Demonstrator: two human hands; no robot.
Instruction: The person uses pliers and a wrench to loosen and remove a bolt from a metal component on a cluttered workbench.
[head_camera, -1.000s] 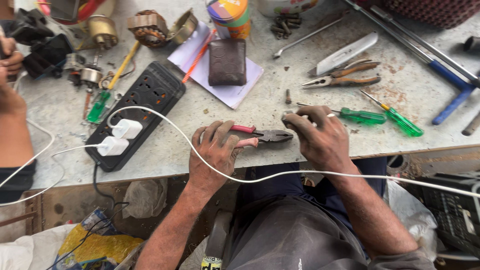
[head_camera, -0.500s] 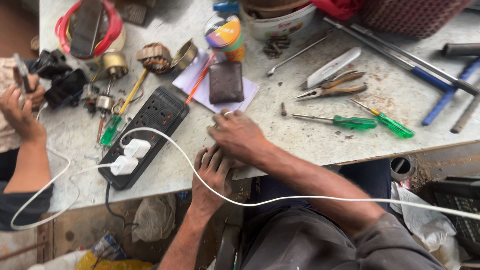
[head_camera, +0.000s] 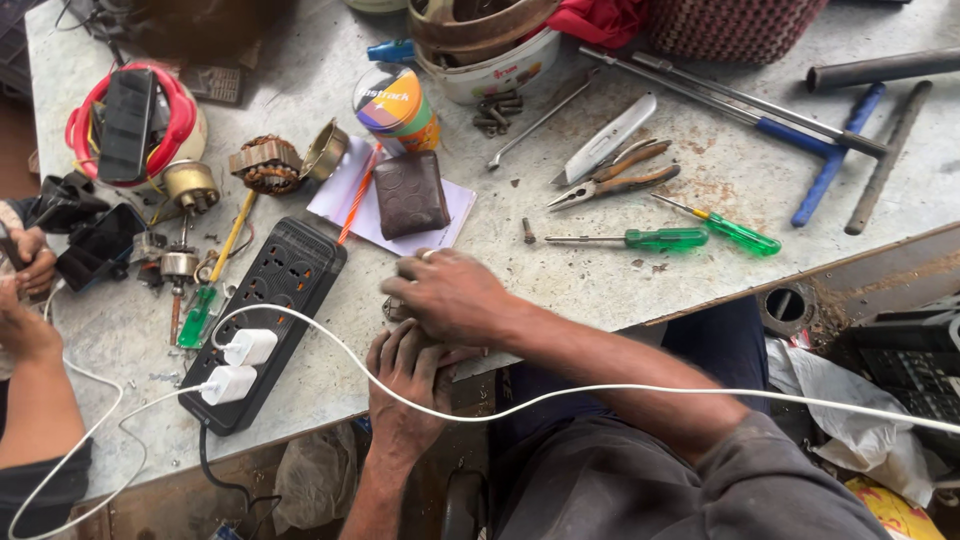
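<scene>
Black power strip (head_camera: 270, 310), white plugs (head_camera: 240, 365), white cable (head_camera: 560, 392). Brown wallet (head_camera: 410, 193) on pale lilac paper (head_camera: 345, 195). Two green-handled screwdrivers (head_camera: 660, 238). Orange-handled pliers (head_camera: 615, 175). Grey speckled table (head_camera: 700, 290). Red-rimmed round thing (head_camera: 135, 120).

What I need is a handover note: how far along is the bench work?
Done: two white chargers sit in the black power strip. In hand: the right hand presses over the left hand at the table edge, hiding what they grip. Left: the copper-wound motor part and green screwdrivers lie untouched.

The single head view looks steeply down, fairly near, onto the workbench (head_camera: 700, 290) edge.
</scene>
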